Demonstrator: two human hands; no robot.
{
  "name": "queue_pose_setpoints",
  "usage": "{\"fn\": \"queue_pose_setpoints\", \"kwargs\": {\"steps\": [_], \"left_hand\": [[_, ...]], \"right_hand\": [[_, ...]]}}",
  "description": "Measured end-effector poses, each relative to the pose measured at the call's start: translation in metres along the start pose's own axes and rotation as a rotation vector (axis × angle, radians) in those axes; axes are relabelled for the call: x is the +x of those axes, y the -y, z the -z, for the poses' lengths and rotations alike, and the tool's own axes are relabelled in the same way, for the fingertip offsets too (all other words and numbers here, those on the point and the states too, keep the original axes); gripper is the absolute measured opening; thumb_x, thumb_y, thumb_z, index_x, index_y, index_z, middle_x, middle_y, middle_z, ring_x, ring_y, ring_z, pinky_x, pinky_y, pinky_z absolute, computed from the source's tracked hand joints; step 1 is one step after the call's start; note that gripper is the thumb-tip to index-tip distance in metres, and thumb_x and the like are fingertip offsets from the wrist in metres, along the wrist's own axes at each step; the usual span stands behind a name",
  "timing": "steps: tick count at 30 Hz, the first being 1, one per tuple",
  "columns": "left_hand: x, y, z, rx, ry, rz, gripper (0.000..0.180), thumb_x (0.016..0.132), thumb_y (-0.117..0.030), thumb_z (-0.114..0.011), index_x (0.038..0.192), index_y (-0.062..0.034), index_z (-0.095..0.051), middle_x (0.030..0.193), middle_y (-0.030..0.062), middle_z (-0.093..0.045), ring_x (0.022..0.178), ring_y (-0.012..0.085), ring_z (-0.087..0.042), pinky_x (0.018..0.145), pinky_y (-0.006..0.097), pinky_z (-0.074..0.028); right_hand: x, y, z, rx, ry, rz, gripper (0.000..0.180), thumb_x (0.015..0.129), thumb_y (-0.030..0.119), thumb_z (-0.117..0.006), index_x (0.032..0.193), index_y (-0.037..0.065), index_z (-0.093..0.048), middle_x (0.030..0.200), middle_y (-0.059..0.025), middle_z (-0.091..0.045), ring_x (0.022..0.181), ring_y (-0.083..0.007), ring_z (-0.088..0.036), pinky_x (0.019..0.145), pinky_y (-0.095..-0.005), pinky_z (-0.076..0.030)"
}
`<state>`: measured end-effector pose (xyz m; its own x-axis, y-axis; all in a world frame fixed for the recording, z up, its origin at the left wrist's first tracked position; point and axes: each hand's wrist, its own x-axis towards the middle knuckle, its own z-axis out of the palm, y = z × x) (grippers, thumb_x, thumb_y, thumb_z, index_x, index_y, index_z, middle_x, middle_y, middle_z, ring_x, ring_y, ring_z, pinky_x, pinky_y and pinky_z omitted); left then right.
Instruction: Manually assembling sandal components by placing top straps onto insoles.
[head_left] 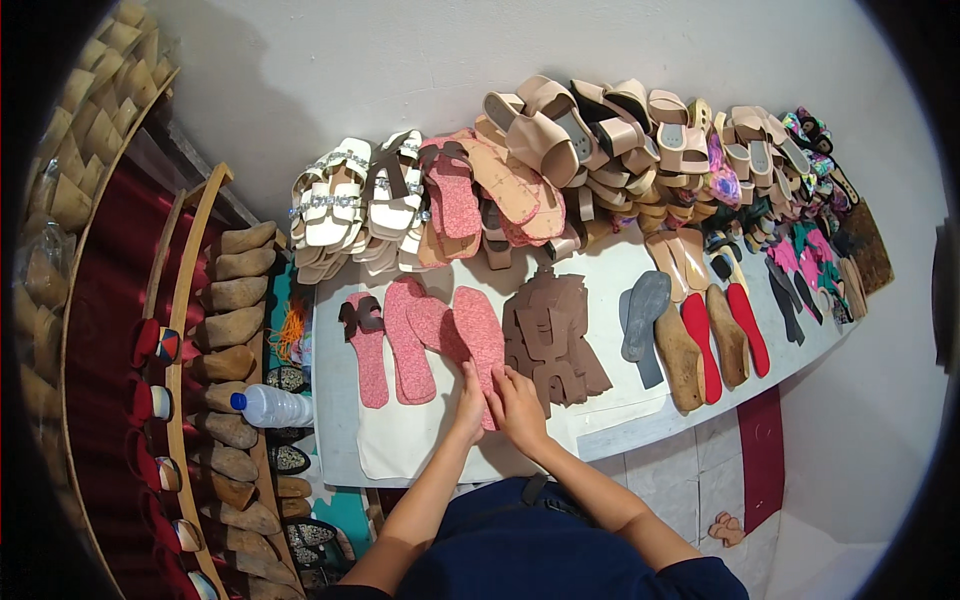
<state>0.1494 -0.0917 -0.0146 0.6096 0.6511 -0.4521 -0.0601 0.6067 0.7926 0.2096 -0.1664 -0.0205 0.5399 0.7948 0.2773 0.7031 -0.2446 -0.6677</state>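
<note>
- Hands together at near worktop (420,450) edge: left hand (468,404) and right hand (515,402) both pinching lower end of pink insole (480,335).
- Beside it: more pink insoles (405,335), brown cutouts (555,340).
- Far edge: sandals (560,130) piled against wall.

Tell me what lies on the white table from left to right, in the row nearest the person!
Clear plastic water bottle with blue cap → pink textured insoles → both hands on the rightmost pink insole → brown cardboard cut-out stack → grey sole → tan wooden shoe lasts with red insoles.
</note>
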Motion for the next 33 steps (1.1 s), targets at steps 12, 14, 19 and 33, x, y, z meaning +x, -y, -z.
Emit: {"fn": "queue_pose_setpoints", "kwargs": {"steps": [12,14,19,33], "left_hand": [[0.004,0.015,0.01,-0.017,0.108,0.043,0.071,0.083,-0.06,-0.006,0.115,-0.0054,-0.038,0.086,0.016,-0.059,0.064,0.0188,-0.058,0.059,0.03,-0.049],[0.001,0.014,0.006,-0.067,0.142,0.067,0.07,0.083,-0.06,-0.005,0.117,-0.007,-0.036,0.087,0.0163,-0.058,0.066,0.0187,-0.058,0.059,0.03,-0.049],[-0.007,0.021,0.002,-0.032,0.119,-0.029,0.073,0.078,-0.066,-0.008,0.12,-0.0099,-0.03,0.088,0.0176,-0.058,0.066,0.0181,-0.058,0.059,0.029,-0.05],[-0.004,0.02,0.014,-0.143,0.089,-0.109,0.068,0.08,-0.063,-0.007,0.121,-0.0122,-0.027,0.09,0.0187,-0.057,0.064,0.0191,-0.058,0.056,0.03,-0.05]], "right_hand": [[0.018,-0.067,0.032,-0.106,-0.234,-0.224,0.046,0.075,0.023,-0.058,0.112,0.0,-0.044,0.102,-0.0197,-0.045,0.095,-0.0336,-0.043,0.082,-0.0398,-0.035],[0.026,-0.081,0.035,-0.123,-0.237,-0.279,0.045,0.073,0.023,-0.061,0.108,-0.001,-0.046,0.098,-0.0177,-0.046,0.093,-0.0329,-0.043,0.081,-0.0389,-0.035],[0.038,-0.091,0.038,-0.075,-0.189,-0.235,0.035,0.066,0.017,-0.067,0.092,0.0,-0.051,0.089,-0.0141,-0.05,0.088,-0.0312,-0.044,0.077,-0.0372,-0.037],[0.072,-0.072,0.102,1.308,0.304,-0.584,0.028,0.09,0.019,-0.04,0.11,0.016,-0.022,0.103,-0.0081,-0.043,0.09,-0.0187,-0.049,0.071,-0.0324,-0.048]]}}
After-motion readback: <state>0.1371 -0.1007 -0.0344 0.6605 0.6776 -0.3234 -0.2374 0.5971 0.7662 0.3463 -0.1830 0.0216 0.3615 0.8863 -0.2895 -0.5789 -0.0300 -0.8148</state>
